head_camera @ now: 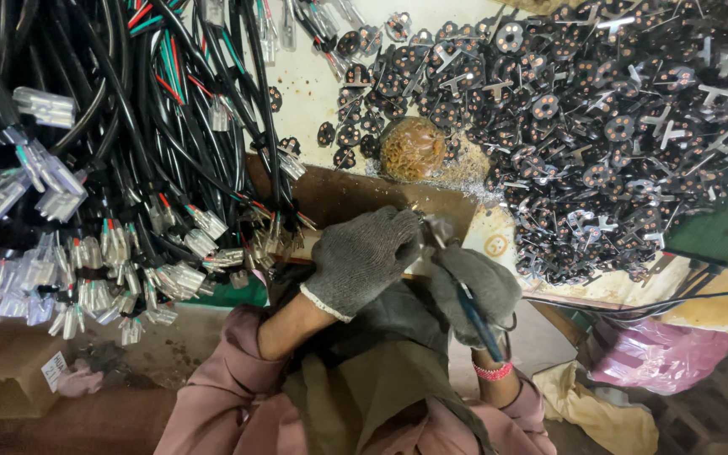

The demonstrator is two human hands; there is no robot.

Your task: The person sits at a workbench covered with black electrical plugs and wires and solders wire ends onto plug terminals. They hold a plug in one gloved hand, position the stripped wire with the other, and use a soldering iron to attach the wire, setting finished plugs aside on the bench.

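Note:
Both my hands wear grey knit gloves and meet at the front edge of a brown board. My left hand is closed around something small at its fingertips, next to a cluster of metal wire terminals; what it pinches is hidden. My right hand grips a blue-handled tool whose tip points up toward the left hand's fingers. A round brown coil of copper-coloured material lies just beyond the board.
A thick bundle of black cables with clear plastic connectors hangs at the left. A large heap of small black round parts with metal prongs covers the right of the bench. A pink bag and a green box edge sit at the right.

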